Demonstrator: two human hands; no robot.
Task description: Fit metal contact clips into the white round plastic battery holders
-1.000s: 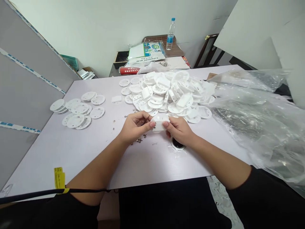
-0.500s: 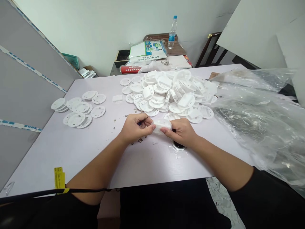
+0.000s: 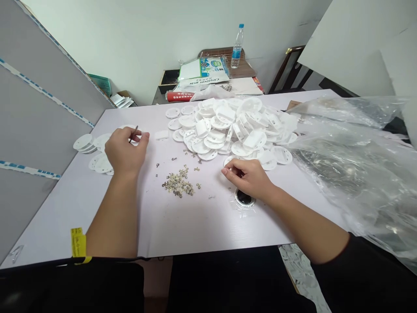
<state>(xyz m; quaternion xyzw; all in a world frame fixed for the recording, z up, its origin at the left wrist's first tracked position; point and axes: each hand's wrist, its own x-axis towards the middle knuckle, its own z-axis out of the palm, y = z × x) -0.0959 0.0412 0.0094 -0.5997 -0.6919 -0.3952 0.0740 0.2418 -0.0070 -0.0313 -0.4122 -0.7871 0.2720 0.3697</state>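
My left hand [image 3: 125,150] is closed around a thin dark rod-like tool [image 3: 134,132], whose tip sticks up past the fingers. It hangs over the left group of round white plastic discs [image 3: 97,163], hiding part of them. My right hand [image 3: 249,176] is curled, thumb against the fingertips; what it holds, if anything, is hidden. Just below it lies a black round piece with a white rim [image 3: 244,198], on clear film. Small metal clips [image 3: 179,182] are heaped between my hands, with a few strays around.
A large pile of white plastic discs [image 3: 224,126] covers the back middle of the table [image 3: 182,230]. Clear plastic bags [image 3: 352,161] spread over the right side. Behind stand a water bottle [image 3: 237,48] and packets [image 3: 205,69]. A grey partition [image 3: 29,117] borders the left.
The white disc is gone from between my hands. My left hand has moved left to the disc group, with the thin tool in it. The metal clip heap is uncovered; my right hand stays near its place.
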